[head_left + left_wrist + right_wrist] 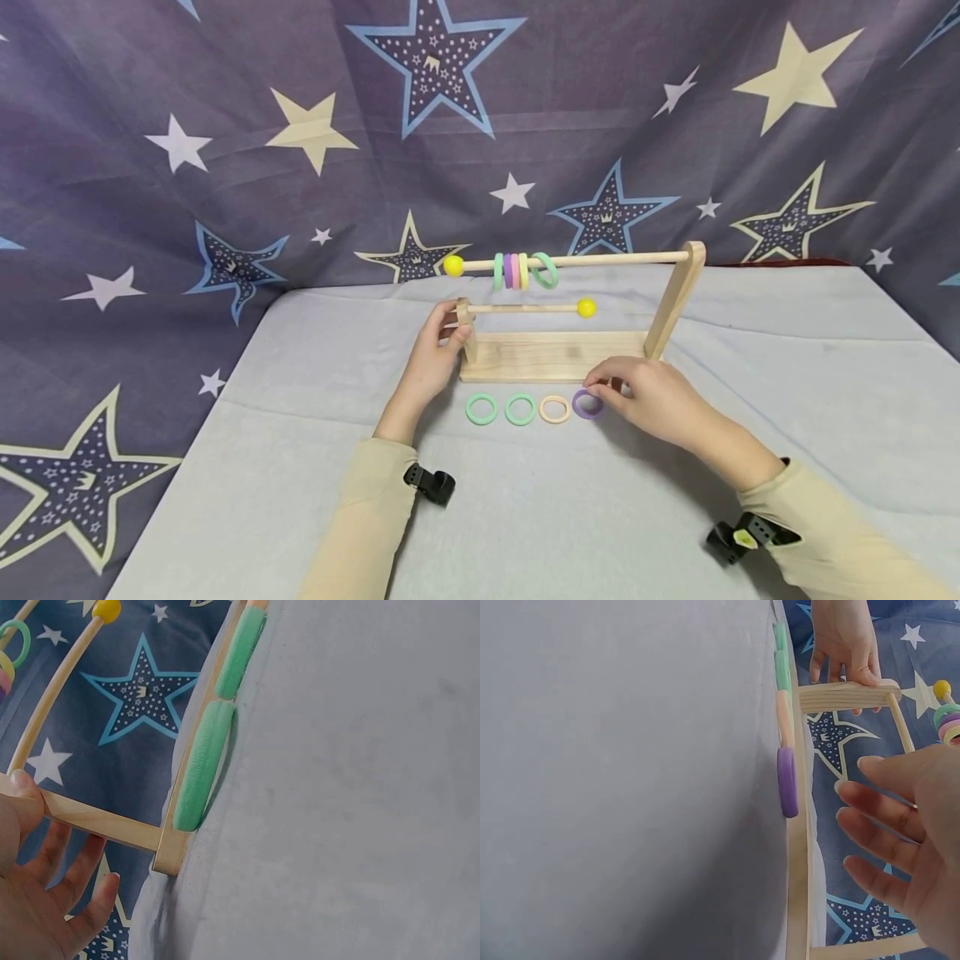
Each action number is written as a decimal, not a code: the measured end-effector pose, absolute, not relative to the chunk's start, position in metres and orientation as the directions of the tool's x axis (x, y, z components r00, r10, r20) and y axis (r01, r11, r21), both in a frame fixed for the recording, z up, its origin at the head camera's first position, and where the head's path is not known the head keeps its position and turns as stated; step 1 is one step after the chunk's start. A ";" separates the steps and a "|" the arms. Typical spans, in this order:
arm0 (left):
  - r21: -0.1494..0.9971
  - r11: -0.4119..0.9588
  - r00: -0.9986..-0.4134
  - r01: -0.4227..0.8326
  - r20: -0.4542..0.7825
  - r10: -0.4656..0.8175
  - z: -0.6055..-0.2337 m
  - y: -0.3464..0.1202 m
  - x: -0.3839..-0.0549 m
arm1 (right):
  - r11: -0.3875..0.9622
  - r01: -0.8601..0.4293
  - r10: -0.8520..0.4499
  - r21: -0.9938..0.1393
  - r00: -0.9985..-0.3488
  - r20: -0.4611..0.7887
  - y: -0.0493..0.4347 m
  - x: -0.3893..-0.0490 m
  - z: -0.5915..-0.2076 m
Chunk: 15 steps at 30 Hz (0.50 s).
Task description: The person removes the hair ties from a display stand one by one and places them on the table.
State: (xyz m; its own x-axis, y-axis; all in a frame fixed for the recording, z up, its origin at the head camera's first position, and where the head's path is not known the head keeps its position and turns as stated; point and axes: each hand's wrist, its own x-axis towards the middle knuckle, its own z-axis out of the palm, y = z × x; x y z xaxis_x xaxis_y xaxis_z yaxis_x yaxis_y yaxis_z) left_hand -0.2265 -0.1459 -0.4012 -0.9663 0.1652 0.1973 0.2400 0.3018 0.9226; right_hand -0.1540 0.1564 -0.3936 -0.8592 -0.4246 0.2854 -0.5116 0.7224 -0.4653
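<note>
A wooden stand with two rods rests on the cloth. My left hand grips its short left post, thumb on the near side and fingers behind. In front of the base lie two green rings, a peach ring and a purple ring in a row. My right hand is just above and beside the purple ring; the right wrist view shows its fingers spread a little, with nothing between them. Several coloured rings hang on the upper rod.
Yellow balls cap the free ends of the upper rod and lower rod. A tall post rises at the right end of the base. Behind the pale cloth-covered table hangs a dark curtain with stars.
</note>
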 end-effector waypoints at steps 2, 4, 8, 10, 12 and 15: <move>0.922 0.304 -0.966 0.240 0.197 0.165 -0.401 -0.146 -0.227 | 0.714 -0.518 -0.414 -0.471 -0.855 0.312 0.156 -0.155 -0.393; 0.923 0.302 -0.967 0.238 0.196 0.163 -0.401 -0.146 -0.227 | 0.706 -0.523 -0.395 -0.477 -0.850 0.348 0.156 -0.155 -0.394; 0.924 0.305 -0.968 0.233 0.191 0.161 -0.401 -0.146 -0.227 | 0.678 -0.549 -0.351 -0.489 -0.826 0.441 0.157 -0.155 -0.393; 0.923 0.307 -0.969 0.232 0.190 0.161 -0.401 -0.146 -0.227 | 0.659 -0.564 -0.329 -0.498 -0.811 0.484 0.158 -0.155 -0.392; 0.923 0.307 -0.968 0.234 0.192 0.160 -0.402 -0.146 -0.227 | 0.639 -0.578 -0.315 -0.507 -0.798 0.514 0.160 -0.155 -0.390; 0.923 0.302 -0.967 0.240 0.199 0.160 -0.403 -0.146 -0.228 | 0.623 -0.585 -0.293 -0.519 -0.790 0.539 0.163 -0.155 -0.386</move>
State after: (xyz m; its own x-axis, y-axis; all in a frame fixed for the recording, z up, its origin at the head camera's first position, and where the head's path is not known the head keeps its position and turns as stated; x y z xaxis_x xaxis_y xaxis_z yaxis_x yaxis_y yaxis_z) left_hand -0.2279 -0.1463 -0.4026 -0.9669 0.1596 0.1993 0.2400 0.3015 0.9228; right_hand -0.1551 0.1632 -0.3860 -0.7899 -0.2931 0.5387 -0.5852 0.6229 -0.5192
